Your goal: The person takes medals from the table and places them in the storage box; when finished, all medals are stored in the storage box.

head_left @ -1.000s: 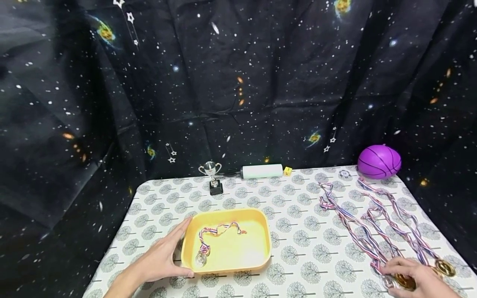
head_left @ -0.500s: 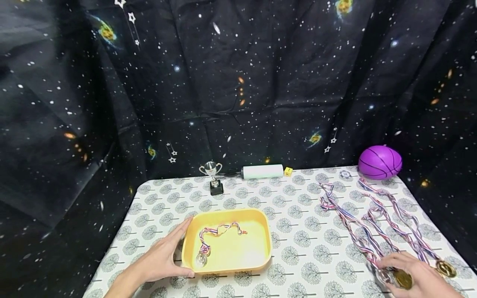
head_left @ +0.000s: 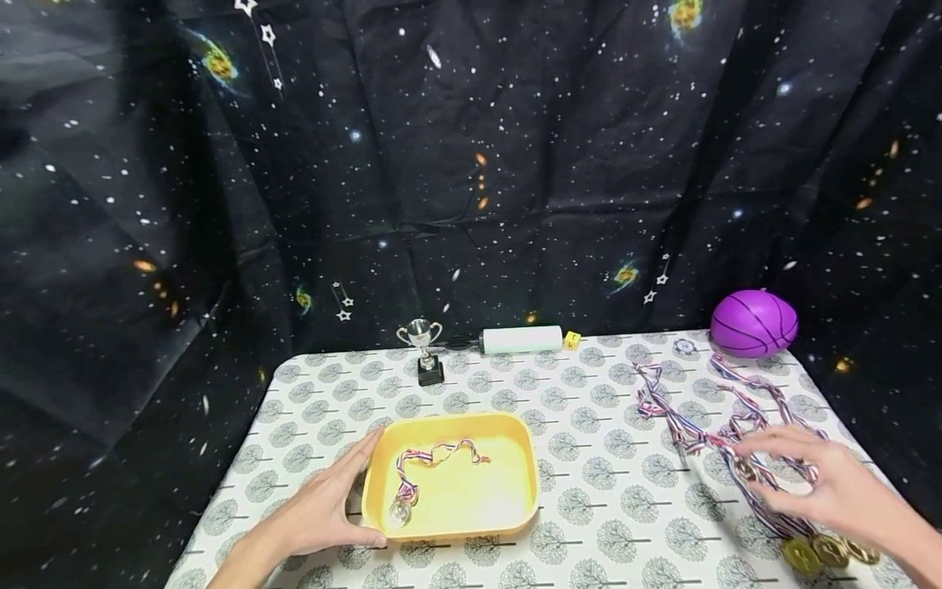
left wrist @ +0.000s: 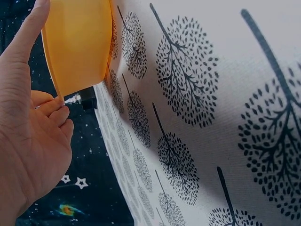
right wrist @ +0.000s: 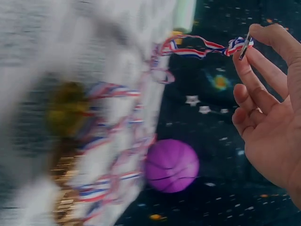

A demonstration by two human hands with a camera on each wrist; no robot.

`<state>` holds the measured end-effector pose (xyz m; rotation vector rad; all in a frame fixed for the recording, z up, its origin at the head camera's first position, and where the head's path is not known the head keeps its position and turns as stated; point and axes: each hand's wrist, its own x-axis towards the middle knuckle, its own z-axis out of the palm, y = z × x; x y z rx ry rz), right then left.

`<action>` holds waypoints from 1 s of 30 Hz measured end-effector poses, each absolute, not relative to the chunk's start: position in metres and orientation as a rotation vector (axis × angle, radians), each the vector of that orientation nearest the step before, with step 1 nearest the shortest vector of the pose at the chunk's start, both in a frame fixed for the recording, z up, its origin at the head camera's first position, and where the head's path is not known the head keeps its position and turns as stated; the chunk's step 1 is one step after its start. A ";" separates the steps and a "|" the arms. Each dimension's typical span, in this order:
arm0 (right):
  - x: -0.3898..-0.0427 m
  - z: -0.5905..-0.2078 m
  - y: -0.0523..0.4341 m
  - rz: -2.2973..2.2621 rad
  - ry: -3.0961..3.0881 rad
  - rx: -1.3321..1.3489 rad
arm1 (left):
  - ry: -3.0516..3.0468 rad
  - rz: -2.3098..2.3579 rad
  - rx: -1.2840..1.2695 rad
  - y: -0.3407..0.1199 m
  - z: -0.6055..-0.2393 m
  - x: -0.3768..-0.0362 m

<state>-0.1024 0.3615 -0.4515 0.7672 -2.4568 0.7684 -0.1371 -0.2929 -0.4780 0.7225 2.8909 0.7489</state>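
1. Fingers [right wrist: 256, 87] of the right hand [head_left: 832, 483]: pinching a medal [right wrist: 245, 48] between fingertips and thumb; the medal, edge-on in the right wrist view, is held above the worktop [head_left: 581, 556], toward its right edge.
2. Striped ribbon [right wrist: 193, 52], red, white and blue: attached to the pinched medal, trailing toward the worktop's rear edge.
3. Left hand [head_left: 316, 507]: fingers spread round the left end of a yellow tray [head_left: 524, 470], thumb at its front left corner, fingertips at its rear left.
4. Silver-coloured medal [head_left: 400, 513]: lying in the tray's front left corner, its tricolour ribbon [head_left: 407, 470] winding along the tray floor.
5. Three gold-coloured medals [head_left: 830, 551]: side by side near the worktop's right edge, just beside the right hand, their long ribbons [right wrist: 91, 192] stretching rearward in a tangle.
6. Trophy cup [head_left: 421, 334], two-handled, black base: upright near the rear left corner.
7. White cylinder [head_left: 522, 339], black-ended, and small yellow block [head_left: 571, 340]: along the rear edge.
8. Purple ball [head_left: 754, 323]: rear right corner; grey disc [head_left: 684, 347] just beside it.
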 end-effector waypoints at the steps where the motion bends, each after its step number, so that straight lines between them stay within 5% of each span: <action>1: -0.106 -0.443 0.361 0.770 -2.469 0.747 | 2.889 0.747 0.716 -0.293 -0.478 -0.137; 17: -0.174 -0.318 0.327 0.820 -2.464 0.667 | 2.889 0.748 0.733 -0.294 -0.477 -0.138; 30: -0.199 -0.266 0.259 0.789 -2.451 0.855 | 2.894 0.739 0.720 -0.294 -0.476 -0.139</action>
